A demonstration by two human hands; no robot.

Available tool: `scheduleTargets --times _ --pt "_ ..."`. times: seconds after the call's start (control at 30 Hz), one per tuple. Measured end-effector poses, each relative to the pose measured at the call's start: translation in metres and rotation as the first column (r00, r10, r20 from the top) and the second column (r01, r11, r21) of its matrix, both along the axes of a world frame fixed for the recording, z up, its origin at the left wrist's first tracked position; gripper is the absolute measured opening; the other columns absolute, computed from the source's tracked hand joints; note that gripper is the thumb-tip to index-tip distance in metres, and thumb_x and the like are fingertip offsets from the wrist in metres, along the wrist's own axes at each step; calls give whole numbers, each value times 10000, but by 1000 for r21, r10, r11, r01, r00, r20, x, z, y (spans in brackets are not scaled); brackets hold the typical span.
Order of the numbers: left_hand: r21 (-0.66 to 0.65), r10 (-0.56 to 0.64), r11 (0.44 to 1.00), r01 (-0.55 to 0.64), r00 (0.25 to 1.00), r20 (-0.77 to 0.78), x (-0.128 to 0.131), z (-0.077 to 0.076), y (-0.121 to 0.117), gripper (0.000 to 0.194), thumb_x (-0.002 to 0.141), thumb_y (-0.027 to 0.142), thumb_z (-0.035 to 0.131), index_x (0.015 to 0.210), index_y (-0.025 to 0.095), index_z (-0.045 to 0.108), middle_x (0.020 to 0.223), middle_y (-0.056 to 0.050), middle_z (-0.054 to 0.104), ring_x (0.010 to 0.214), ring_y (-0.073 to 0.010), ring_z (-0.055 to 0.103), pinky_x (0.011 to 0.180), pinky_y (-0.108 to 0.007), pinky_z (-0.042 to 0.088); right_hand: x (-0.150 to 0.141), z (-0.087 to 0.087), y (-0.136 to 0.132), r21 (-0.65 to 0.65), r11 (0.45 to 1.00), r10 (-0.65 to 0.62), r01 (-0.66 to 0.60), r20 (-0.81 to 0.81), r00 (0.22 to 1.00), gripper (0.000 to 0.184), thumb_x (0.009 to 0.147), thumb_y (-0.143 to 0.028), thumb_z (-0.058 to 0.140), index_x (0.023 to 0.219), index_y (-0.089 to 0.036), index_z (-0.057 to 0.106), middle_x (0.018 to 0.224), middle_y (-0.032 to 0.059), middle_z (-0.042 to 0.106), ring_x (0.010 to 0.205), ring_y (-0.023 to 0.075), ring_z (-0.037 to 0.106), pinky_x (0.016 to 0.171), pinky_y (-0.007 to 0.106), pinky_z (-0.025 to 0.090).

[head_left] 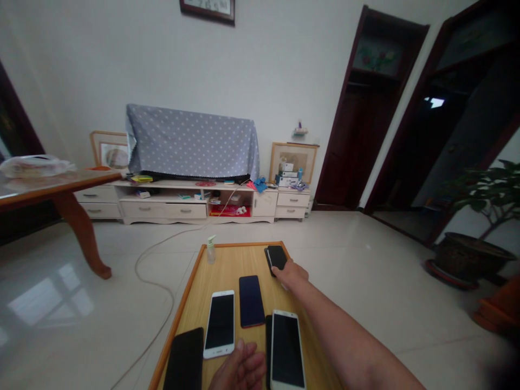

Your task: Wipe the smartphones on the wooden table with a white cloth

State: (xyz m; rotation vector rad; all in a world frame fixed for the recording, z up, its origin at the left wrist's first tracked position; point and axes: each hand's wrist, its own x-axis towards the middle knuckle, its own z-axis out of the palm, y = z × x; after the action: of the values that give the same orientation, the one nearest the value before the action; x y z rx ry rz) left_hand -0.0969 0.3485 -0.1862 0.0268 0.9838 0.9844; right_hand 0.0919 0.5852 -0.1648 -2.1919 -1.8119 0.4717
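Note:
Several smartphones lie on a low light-wood table [227,276] with an orange rim. My right hand [289,273] reaches to the far right corner, its fingers on a black smartphone [277,257] that lies over another dark phone's edge. My left hand [239,368] rests loosely curled at the near edge, cut off by the frame, just below a white-framed smartphone [219,324]. A dark blue smartphone [252,301] lies face up at the middle. A larger white-framed smartphone [287,351] partly covers a dark phone [268,346]. A black smartphone [184,360] lies at the near left. A clear pump bottle [210,250] stands at the far left corner.
A pale cable [156,276] runs across the glossy tiled floor left of the low table. A larger wooden table [57,187] stands at the left, a potted plant [475,244] at the right. A cream cabinet [162,208] stands against the far wall under a dotted cloth [190,142].

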Motion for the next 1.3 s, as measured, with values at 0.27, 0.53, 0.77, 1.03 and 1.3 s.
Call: scheduleTargets --times 0.27,0.53,0.77,1.03,1.3 --pt "64 42 997 -37 996 -75 7 5 -13 476 990 429 486 1333 102 537 1264 -202 700 1076 -259 724 1099 -404 445 23 -2 -23 37 999 -2 7 -152 988 640 844 -715 565 1157 -161 629 1148 182 719 1056 310 684 783 338 465" --pt "268 -24 956 121 940 -340 27 0 -32 500 884 510 628 1242 160 622 1329 -178 667 1195 -275 663 1117 -434 437 59 -25 -117 44 998 -28 49 -391 920 359 895 -537 564 859 -187 634 756 44 711 696 181 658 589 249 408" --pt "334 0 904 266 782 -623 44 11 -46 618 796 624 622 1230 184 649 1356 -126 655 1292 -298 581 1050 -433 483 74 -23 -187 -28 997 -76 71 -503 861 341 890 -509 573 753 -197 577 618 -3 623 550 137 567 502 231 360" --pt "395 82 849 352 650 -755 52 13 -51 552 801 550 582 1176 161 693 1254 -113 715 1207 -297 632 1060 -413 472 50 -29 -224 -92 996 -36 -13 -513 858 328 814 -392 688 580 -187 585 518 4 572 508 151 544 488 255 313" --pt "425 185 842 332 562 -806 45 9 -61 454 790 510 624 1061 162 731 1167 -121 750 1179 -311 642 1104 -421 426 20 -37 -231 -32 998 37 -59 -470 882 87 800 -233 643 732 -182 665 744 66 717 711 217 669 583 272 385"
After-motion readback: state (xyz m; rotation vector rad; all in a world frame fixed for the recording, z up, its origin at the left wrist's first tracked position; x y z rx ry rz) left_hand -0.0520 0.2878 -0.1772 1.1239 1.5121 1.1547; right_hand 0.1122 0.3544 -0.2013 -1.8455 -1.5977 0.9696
